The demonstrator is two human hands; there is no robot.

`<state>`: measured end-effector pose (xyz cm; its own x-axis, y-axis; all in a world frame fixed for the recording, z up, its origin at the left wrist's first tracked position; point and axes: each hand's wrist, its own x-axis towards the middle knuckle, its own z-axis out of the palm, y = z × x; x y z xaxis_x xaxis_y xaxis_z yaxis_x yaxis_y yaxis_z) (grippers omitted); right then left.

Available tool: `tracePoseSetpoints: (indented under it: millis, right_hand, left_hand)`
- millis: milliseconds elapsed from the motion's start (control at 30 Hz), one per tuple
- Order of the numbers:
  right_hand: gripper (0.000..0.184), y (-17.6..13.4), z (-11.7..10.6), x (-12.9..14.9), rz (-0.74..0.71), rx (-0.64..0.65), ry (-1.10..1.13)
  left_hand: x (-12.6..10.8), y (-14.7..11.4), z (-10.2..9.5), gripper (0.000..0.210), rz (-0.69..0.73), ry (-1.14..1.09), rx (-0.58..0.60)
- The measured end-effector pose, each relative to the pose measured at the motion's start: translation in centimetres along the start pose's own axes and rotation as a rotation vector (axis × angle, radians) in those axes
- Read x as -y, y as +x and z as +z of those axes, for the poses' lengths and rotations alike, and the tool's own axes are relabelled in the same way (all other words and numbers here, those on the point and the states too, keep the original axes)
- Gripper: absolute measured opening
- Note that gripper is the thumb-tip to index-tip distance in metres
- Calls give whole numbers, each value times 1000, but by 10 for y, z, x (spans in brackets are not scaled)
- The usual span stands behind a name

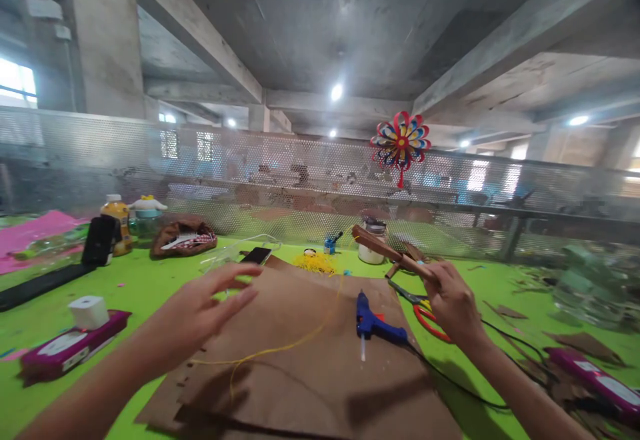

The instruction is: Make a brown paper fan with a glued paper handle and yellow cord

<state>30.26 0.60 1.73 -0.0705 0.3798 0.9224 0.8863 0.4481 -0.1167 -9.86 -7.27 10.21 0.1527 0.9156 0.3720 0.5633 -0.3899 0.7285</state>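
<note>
So, right hand (454,301): fingers clamped on a brown strip (376,245), which is held up at a slant, its far end in front of a jar (371,253)
Left hand (207,307): fingers loosely curled, thumb and fingertips apart, over the brown sheet (285,313)'s left side
Glue gun (369,324): blue, on the sheet, cord trailing right
Scissors (407,296): just beside the sheet, partly behind the right hand
Yellow strand (295,344): curving across between both hands

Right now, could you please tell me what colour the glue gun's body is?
The glue gun has a blue body, as the head view shows.
</note>
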Motion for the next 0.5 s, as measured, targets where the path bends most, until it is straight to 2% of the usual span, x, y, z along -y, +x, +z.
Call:
tracePoseSetpoints:
  millis: [100,200,300,367,433,500]
  right_hand:
    - [15,-2,3,8,7,57,16]
    - [16,-6,3,14,46,86,22]
    - [15,-12,4,17,100,124,72]
    - [15,-15,6,17,146,148,118]
    - [17,-16,9,18,240,156,155]
    - [21,-15,12,22,394,179,233]
  left_hand:
    - [-37,30,22,43,224,-152,-35]
    - [-53,54,53,31,408,-146,-55]
    - [-54,65,76,26,428,-48,-25]
    - [-53,65,88,24,434,-15,49]
    - [-53,61,98,21,444,29,148]
    - [-52,57,106,20,415,108,203]
